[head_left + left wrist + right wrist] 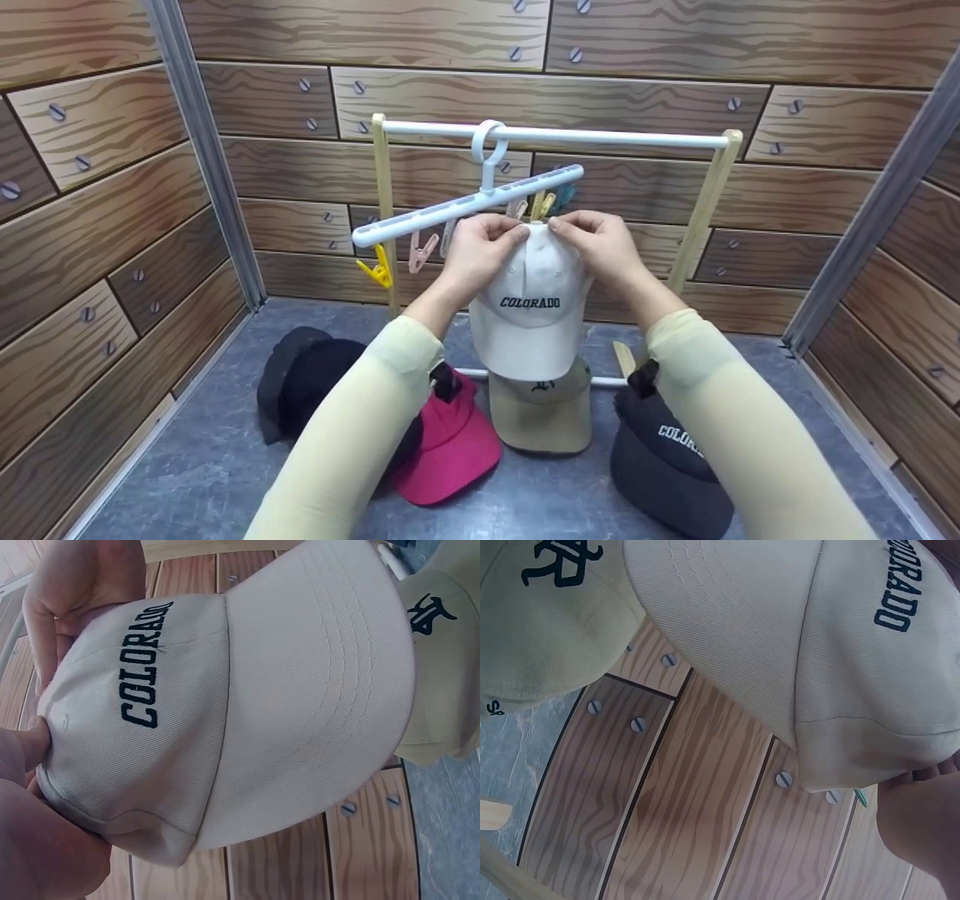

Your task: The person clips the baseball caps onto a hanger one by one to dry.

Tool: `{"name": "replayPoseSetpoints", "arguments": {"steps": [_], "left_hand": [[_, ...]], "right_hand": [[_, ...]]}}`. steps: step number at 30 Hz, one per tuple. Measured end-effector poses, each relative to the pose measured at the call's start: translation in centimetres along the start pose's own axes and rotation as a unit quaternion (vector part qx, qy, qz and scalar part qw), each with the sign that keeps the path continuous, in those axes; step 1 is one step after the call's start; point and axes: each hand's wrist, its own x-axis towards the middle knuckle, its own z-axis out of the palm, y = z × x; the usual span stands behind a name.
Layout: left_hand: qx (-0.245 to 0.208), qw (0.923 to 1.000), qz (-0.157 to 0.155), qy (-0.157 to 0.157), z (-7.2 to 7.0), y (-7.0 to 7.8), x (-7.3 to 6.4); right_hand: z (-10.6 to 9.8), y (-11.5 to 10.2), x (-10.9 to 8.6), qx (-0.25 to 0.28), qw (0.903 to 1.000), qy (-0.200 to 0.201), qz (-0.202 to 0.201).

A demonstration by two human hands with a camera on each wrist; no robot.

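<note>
A white baseball cap [529, 300] lettered COLORADO hangs brim down between both hands, just below a light blue clip hanger [469, 204]. My left hand [484, 251] pinches the left side of its crown top between thumb and fingers. On the crown's other side, my right hand [600, 244] pinches it the same way. Directly behind the crown top, a yellow clothespin [541, 204] dangles from the hanger, with a teal clothespin [564, 196] to its right. In the left wrist view, the cap's brim [315, 697] spreads across the middle, and fingertips press at the crown's edge.
The hanger hooks over a white rail [615, 137] on wooden posts. Yellow [377, 266] and pink [421, 253] clothespins hang at its left. On the grey floor lie a black cap [322, 375], a pink cap [454, 450], a khaki cap [541, 420] and a dark COLORADO cap [660, 465].
</note>
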Motion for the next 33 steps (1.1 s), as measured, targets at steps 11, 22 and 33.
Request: {"name": "replayPoseSetpoints", "arguments": {"steps": [11,22,33], "left_hand": [[-0.02,0.9997,0.013,-0.002,-0.1,-0.5,-0.1],[-0.007,0.9999,0.004,-0.014,-0.4,-0.6,-0.4],[-0.015,0.9997,0.002,-0.021,-0.4,-0.6,-0.2]], "right_hand": [[0.6,1.0,0.9,0.012,0.9996,0.025,0.007],[1.0,2.3,3.0,-0.039,0.9937,0.102,0.027],[0.6,2.1,4.9,-0.142,0.9809,0.129,0.034]]}}
